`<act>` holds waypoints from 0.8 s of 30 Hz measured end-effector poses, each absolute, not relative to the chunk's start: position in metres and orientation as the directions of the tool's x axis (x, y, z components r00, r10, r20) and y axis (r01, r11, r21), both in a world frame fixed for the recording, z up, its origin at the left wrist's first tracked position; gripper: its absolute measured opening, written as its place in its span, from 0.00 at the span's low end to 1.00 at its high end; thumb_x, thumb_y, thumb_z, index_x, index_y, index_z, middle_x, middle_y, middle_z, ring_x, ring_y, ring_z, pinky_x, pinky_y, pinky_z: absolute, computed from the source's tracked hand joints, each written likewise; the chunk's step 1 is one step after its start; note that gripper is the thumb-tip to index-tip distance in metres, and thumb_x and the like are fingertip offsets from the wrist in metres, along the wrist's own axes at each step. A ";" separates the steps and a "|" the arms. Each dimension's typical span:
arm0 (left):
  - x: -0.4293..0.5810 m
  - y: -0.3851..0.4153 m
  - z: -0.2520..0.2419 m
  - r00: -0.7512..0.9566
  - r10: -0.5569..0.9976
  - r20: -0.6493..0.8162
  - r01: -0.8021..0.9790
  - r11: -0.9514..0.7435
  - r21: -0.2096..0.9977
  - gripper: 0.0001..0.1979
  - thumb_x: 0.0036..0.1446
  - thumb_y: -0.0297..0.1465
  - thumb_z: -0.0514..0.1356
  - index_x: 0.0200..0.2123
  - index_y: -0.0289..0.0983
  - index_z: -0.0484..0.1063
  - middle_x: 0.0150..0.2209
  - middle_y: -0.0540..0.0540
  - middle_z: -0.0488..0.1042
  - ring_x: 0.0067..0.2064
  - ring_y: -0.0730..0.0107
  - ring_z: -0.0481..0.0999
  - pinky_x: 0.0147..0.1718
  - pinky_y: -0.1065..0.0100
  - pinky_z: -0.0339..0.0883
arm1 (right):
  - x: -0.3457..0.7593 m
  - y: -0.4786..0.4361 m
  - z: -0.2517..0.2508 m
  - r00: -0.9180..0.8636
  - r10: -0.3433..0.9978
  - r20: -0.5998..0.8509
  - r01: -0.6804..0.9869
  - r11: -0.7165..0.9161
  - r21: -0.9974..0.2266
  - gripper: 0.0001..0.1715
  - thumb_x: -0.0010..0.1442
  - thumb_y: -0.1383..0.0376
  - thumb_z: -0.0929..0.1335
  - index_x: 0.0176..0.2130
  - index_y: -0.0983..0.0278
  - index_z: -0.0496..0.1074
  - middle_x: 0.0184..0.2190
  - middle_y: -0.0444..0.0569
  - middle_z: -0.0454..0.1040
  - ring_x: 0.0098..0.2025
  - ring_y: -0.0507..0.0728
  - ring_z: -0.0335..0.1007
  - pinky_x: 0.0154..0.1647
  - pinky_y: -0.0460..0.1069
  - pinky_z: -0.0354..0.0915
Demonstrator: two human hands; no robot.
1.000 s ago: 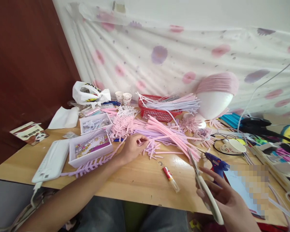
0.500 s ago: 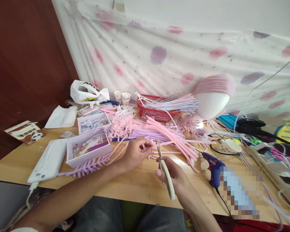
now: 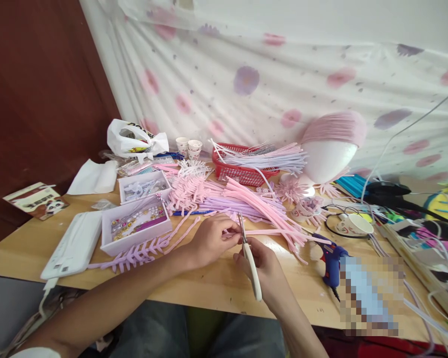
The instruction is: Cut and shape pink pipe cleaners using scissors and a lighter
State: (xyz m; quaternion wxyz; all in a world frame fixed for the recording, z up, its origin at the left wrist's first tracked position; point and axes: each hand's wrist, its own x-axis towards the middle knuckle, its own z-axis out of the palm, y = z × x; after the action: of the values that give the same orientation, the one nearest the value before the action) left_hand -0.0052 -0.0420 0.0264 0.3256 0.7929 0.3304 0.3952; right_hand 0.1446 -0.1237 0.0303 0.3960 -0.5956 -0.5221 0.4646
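My right hand (image 3: 263,266) is wrapped round white-handled scissors (image 3: 251,268), whose blades point away from me and lie close to my left fingertips. My left hand (image 3: 217,238) pinches a pink pipe cleaner (image 3: 280,232) near its end. The rest of that stem stretches right, towards the glue gun, and passes behind the scissor blades. Behind my hands lies a heap of pink pipe cleaners (image 3: 254,199) over purple pipe cleaners (image 3: 226,204). A purple leafy sprig (image 3: 140,253) made of the same fuzzy stems rests left of my left hand.
White boxes of beads (image 3: 136,226) and a white power bank (image 3: 72,243) stand at left. A red basket (image 3: 233,171) of stems and a white head form (image 3: 330,156) are at the back. A blue glue gun (image 3: 331,261) with a cord lies at right.
The scissors have moved slightly left and up, closer to my left fingertips, and their blades look closer together. The held pink stem has shifted lower and to the left.
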 end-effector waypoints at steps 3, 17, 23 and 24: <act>-0.005 -0.041 0.028 0.502 0.787 0.358 0.274 -0.538 0.798 0.07 0.55 0.24 0.62 0.27 0.38 0.78 0.28 0.50 0.77 0.33 0.70 0.73 0.34 0.70 0.62 | 0.142 -0.124 0.029 0.069 0.990 -0.122 0.261 -0.136 -0.956 0.09 0.52 0.63 0.69 0.34 0.64 0.67 0.21 0.38 0.58 0.24 0.50 0.52 0.25 0.45 0.51; -0.004 -0.026 0.014 0.399 0.886 0.238 0.124 -0.309 0.943 0.06 0.56 0.32 0.63 0.31 0.36 0.80 0.32 0.47 0.81 0.35 0.69 0.76 0.34 0.70 0.65 | 0.162 -0.141 0.030 0.226 0.959 -0.170 0.379 -0.247 -0.892 0.27 0.52 0.50 0.70 0.44 0.68 0.75 0.19 0.42 0.66 0.21 0.53 0.59 0.22 0.47 0.54; -0.009 -0.007 0.006 0.281 0.959 0.017 -0.216 0.045 0.975 0.15 0.45 0.37 0.72 0.35 0.35 0.80 0.33 0.45 0.81 0.35 0.69 0.77 0.35 0.70 0.69 | 0.239 -0.156 0.048 0.320 0.939 -0.126 0.915 -0.341 -0.216 0.23 0.54 0.53 0.68 0.47 0.60 0.78 0.28 0.52 0.78 0.32 0.65 0.75 0.31 0.52 0.62; -0.010 -0.007 0.006 0.286 0.958 -0.030 -0.249 0.105 0.963 0.16 0.44 0.38 0.72 0.36 0.35 0.80 0.33 0.46 0.81 0.33 0.70 0.77 0.32 0.71 0.68 | 0.247 -0.157 0.044 0.334 0.931 -0.144 0.929 -0.351 -0.117 0.23 0.56 0.54 0.67 0.47 0.60 0.78 0.29 0.54 0.79 0.33 0.66 0.76 0.31 0.52 0.62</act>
State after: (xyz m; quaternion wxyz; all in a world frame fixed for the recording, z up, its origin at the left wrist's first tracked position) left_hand -0.0101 -0.0069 0.0063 0.6440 0.4778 0.3709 0.4684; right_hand 0.2470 -0.1566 0.0444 0.0068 -0.8167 -0.5694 0.0930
